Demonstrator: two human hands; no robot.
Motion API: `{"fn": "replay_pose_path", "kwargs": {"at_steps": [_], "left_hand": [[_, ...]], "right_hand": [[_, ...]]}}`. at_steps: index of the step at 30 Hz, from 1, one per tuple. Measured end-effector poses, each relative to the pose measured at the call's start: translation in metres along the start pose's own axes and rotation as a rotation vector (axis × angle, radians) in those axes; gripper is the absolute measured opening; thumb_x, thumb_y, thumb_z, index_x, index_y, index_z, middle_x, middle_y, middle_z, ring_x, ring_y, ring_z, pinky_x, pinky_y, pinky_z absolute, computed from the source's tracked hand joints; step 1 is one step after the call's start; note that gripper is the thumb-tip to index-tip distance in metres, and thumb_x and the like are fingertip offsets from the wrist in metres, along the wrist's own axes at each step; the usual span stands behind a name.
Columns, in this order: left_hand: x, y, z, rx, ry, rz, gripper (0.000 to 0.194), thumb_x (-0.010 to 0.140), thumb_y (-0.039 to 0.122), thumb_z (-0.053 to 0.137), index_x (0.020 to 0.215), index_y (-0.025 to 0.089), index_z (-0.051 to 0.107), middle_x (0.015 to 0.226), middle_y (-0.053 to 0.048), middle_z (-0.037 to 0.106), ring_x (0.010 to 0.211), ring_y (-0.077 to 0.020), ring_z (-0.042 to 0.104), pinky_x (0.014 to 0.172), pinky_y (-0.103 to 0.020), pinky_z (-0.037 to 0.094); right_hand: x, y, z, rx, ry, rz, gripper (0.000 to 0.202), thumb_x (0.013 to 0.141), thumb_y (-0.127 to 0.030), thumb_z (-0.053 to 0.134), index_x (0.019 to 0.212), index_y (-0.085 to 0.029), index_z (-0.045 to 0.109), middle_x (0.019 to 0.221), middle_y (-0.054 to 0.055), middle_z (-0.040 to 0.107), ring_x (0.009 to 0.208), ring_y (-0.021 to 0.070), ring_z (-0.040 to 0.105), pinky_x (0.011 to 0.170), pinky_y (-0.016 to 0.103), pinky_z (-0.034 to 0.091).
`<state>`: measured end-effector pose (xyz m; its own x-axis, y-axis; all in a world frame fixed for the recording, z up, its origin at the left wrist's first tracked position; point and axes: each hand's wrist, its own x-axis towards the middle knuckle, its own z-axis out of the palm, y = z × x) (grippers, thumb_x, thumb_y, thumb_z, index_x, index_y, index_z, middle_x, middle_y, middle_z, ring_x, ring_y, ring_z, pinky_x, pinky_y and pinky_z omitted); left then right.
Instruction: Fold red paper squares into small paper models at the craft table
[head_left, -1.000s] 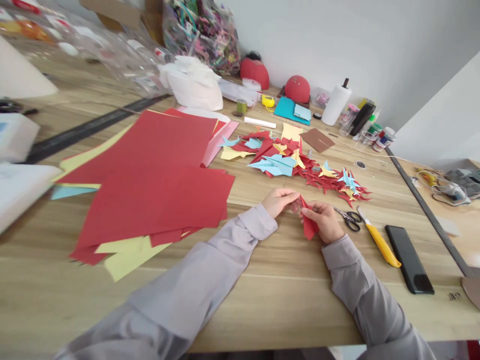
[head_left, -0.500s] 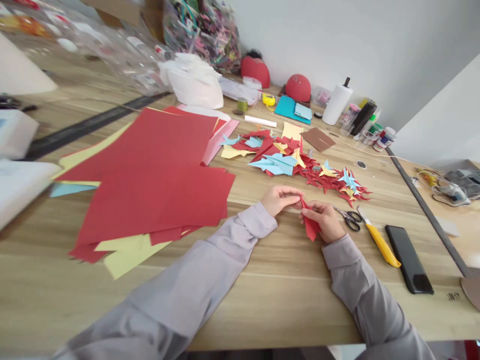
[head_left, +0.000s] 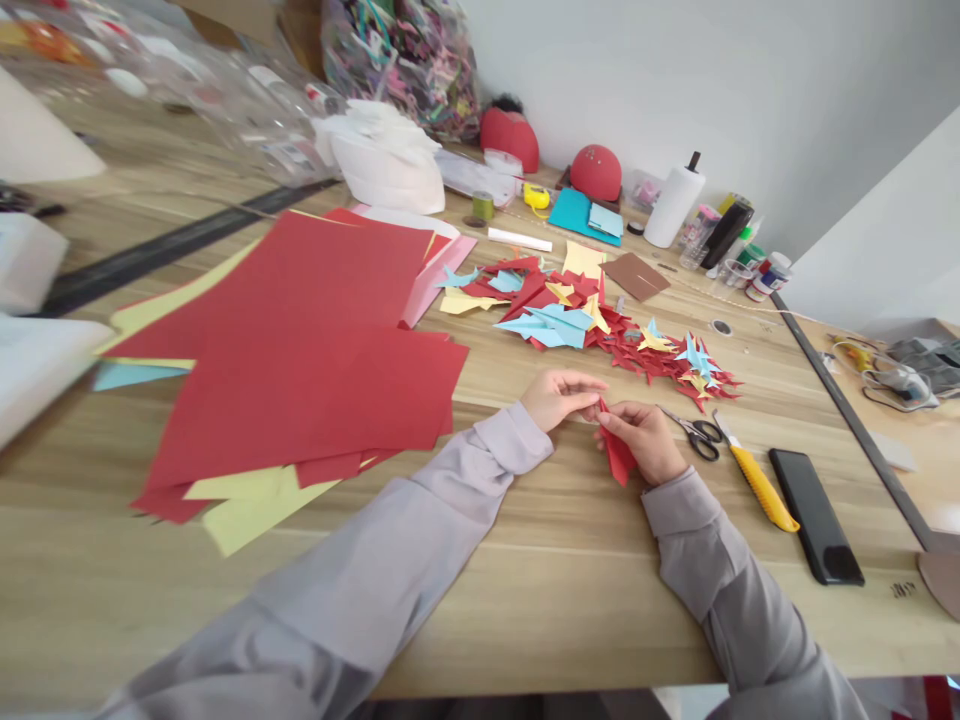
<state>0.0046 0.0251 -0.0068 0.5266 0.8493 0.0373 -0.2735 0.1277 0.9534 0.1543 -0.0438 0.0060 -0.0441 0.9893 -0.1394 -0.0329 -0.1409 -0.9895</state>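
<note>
A small folded piece of red paper (head_left: 619, 460) is held between my two hands, above the wooden table (head_left: 570, 600). My left hand (head_left: 559, 398) pinches its upper tip between thumb and fingers. Lower down, my right hand (head_left: 646, 440) grips the same paper along its side, and the fingers hide part of the folds. Just beyond lies a heap of folded red, blue and yellow paper pieces (head_left: 555, 326), some shaped like planes. To the left, large red sheets (head_left: 315, 360) overlap with pale yellow ones (head_left: 262, 510).
Right of my right hand lie scissors (head_left: 703, 438), a yellow utility knife (head_left: 763, 488) and a black phone (head_left: 817, 520). Farther back are a brown card (head_left: 636, 276), a white roll (head_left: 675, 208), small bottles (head_left: 769, 278) and a yellow tape measure (head_left: 535, 196).
My right hand has shifted slightly left and up along the red paper, closer to my left fingers. The paper shows a little narrower. My left hand stays nearly in place.
</note>
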Motion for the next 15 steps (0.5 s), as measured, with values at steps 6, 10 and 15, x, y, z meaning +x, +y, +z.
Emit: {"fn": "replay_pose_path", "kwargs": {"at_steps": [6,10,15], "left_hand": [[-0.0009,0.0020,0.0016,0.008,-0.009,0.021,0.029,0.063,0.021,0.073,0.090,0.011,0.072,0.060,-0.002,0.067,0.055,-0.0104,0.060,0.060,-0.025,0.053],[-0.0014,0.0026,0.0026,0.009,-0.017,0.024,0.029,0.063,0.022,0.073,0.089,0.011,0.071,0.065,-0.003,0.069,0.057,-0.0111,0.062,0.063,-0.026,0.054],[-0.0008,0.0013,0.0022,0.025,-0.013,0.046,0.030,0.062,0.024,0.075,0.089,0.011,0.070,0.064,-0.003,0.069,0.057,-0.0111,0.062,0.063,-0.026,0.054]], "right_hand": [[-0.0001,0.0008,0.0002,0.039,0.024,0.008,0.029,0.058,-0.040,0.081,0.069,-0.016,0.070,0.058,0.001,0.068,0.047,0.0120,0.059,0.048,0.024,0.049],[0.0006,0.0019,-0.0001,0.041,0.050,0.009,0.028,0.057,-0.039,0.081,0.069,-0.016,0.069,0.058,0.001,0.068,0.046,0.0121,0.059,0.047,0.024,0.048],[0.0012,0.0025,-0.0008,0.030,0.054,0.002,0.029,0.057,-0.040,0.081,0.069,-0.016,0.069,0.058,0.002,0.068,0.046,0.0126,0.059,0.047,0.024,0.048]]}}
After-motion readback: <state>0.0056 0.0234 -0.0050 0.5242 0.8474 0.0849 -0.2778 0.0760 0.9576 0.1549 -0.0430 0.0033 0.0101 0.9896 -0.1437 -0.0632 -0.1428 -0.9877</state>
